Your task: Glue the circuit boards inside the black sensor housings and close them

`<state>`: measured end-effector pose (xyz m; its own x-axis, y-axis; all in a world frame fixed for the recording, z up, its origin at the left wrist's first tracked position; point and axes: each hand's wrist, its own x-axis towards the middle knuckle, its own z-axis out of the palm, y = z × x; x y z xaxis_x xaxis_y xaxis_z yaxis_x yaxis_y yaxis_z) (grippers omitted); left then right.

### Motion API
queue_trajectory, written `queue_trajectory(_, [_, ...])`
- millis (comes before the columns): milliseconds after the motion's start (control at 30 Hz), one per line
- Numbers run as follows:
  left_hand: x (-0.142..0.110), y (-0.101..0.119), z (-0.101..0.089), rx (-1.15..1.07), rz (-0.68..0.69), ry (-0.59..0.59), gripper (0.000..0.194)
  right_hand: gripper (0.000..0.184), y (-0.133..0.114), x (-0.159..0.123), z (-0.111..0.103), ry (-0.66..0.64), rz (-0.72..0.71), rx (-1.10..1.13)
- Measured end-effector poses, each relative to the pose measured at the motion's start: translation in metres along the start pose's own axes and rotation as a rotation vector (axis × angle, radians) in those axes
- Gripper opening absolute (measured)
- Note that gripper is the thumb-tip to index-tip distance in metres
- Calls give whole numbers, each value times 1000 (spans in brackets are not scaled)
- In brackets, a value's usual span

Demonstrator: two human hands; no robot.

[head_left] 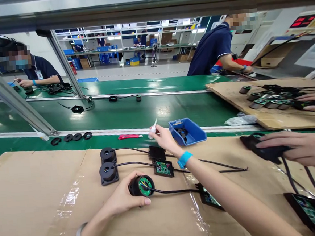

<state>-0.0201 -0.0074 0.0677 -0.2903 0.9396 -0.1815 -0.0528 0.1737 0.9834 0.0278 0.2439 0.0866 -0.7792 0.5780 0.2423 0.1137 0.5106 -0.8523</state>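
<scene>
My left hand (128, 196) is wrapped round a round black housing (132, 187) with a green circuit board and thin wires showing inside. A black cable (176, 191) leads from it to an open box with a circuit board (211, 197), partly hidden under my right forearm. Farther out, my right hand (163, 137) grips a small white bottle (153, 130) with a pointed nozzle, by the bench's back edge. Two similar black housings (108, 172) rest on the cardboard, cabled to a closed black box (157, 153) and an open box with a green board (163, 167).
A red utility knife (130, 136) and a blue bin (187, 130) with black rings lie beyond the cardboard. Several black rings (77, 136) and another nozzle bottle (40, 134) are at left. At right, another person's hand (298, 145) holds black parts. A metal post (11, 93) slants at left.
</scene>
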Motion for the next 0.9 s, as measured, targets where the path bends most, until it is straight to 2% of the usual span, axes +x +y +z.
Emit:
queue_trajectory(67, [0, -1, 1, 21, 17, 47, 66, 37, -17, -34, -10, -11, -9, 109])
queue_trajectory(133, [0, -2, 2, 11, 21, 76, 68, 41, -33, -82, -20, -100, -2, 237])
queue_trajectory(167, [0, -3, 3, -1, 21, 83, 69, 40, -39, -108, -25, -180, 13, 319])
queue_trajectory(200, [0, -2, 3, -20, 18, 82, 68, 39, -43, -132, -29, -372, 65, 499])
queue_trajectory(233, [-1, -1, 2, -43, 15, 72, 68, 39, -44, -154, -32, -495, 118, 589])
queue_trajectory(300, [-2, 1, 1, -112, -9, 4, 65, 36, -43, -184, -35, -602, 162, 560])
queue_trajectory(400, [-5, 3, 1, -266, -111, -175, 64, 32, -32, -193, -33, -534, 145, 444])
queue_trajectory(500, [-7, -3, 5, -414, -223, -351, 66, 33, -24, -179, -25, -487, 152, 478])
queue_trajectory(567, [-7, -8, 9, -450, -238, -406, 66, 34, -23, -171, -20, -494, 172, 508])
queue_trajectory(633, [-6, -10, 11, -422, -227, -383, 70, 35, -22, -169, -19, -473, 196, 583])
queue_trajectory(733, [-5, -7, 9, -308, -169, -241, 76, 36, -21, -178, -23, -359, 286, 787])
queue_trajectory(833, [-4, 0, 5, -154, -59, -85, 71, 32, -17, -193, -28, -240, 372, 933])
queue_trajectory(900, [-5, 5, 5, -62, -36, -36, 66, 28, -16, -203, -29, -151, 442, 968])
